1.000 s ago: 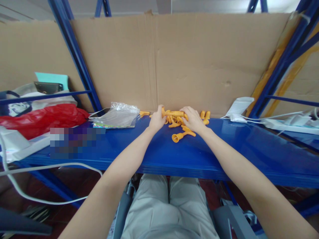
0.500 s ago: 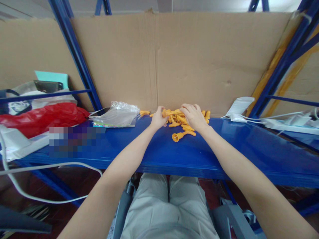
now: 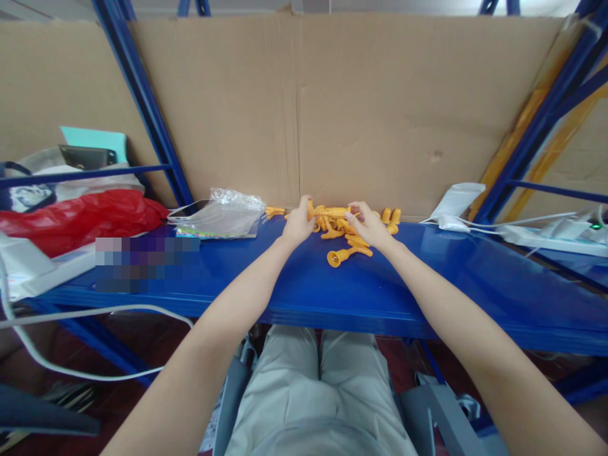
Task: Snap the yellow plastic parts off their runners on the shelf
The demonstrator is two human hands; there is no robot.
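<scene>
My left hand (image 3: 298, 223) is closed around one end of a yellow-orange plastic piece (image 3: 333, 213). The fingers of my right hand (image 3: 369, 223) pinch its other end, so it lies level between both hands, just over a pile of similar parts (image 3: 331, 233). In front of the pile lies a loose yellow part with a hollow flared cup (image 3: 336, 258) facing me and a narrower handle. Several small yellow caps (image 3: 391, 216) stand just right of my right hand. Exactly where the held piece's ends sit in my fingers is hidden.
Behind the blue table (image 3: 327, 291) stands a cardboard panel (image 3: 380, 114). To the left are a clear plastic bag (image 3: 232, 214), a phone (image 3: 190, 212) and a red bag (image 3: 90, 215). A white power strip (image 3: 555, 237) with cables lies at the right.
My right hand has shifted slightly and turned from over the pile to grip the end of the yellow piece. My left hand stays nearly in place; the view has tilted a little.
</scene>
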